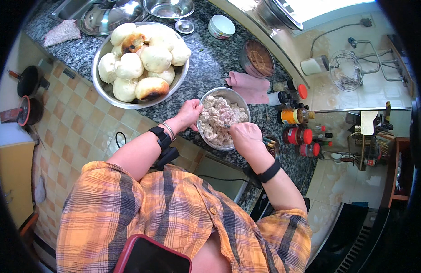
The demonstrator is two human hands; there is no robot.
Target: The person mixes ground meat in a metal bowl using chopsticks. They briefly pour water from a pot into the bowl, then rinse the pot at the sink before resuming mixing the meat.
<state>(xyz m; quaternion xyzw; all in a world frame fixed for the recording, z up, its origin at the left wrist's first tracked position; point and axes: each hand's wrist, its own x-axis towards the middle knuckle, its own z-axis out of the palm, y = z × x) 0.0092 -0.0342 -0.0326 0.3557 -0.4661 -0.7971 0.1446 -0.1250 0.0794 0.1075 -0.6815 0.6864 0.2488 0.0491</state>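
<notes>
A metal bowl (242, 99) of pale minced filling (220, 117) stands at the counter's front edge. My left hand (191, 114) grips its left rim, thumb on the edge and fingers around the outside. Over the bowl's lower right side, my right hand (246, 134) is closed in a fist. A short bit of a utensil (228, 126) shows beside it, dipping into the filling; most of it is hidden. To the left stands a large metal basin (109, 99) heaped with white steamed buns (157, 58), some of them browned.
A pink cloth (249, 88), a brown bowl (256, 58) and white bowls (221, 26) lie behind the filling. Several jars and bottles (297, 135) line the right side. A small container (272, 145) stands by my right wrist. A metal lid (111, 17) rests behind the basin.
</notes>
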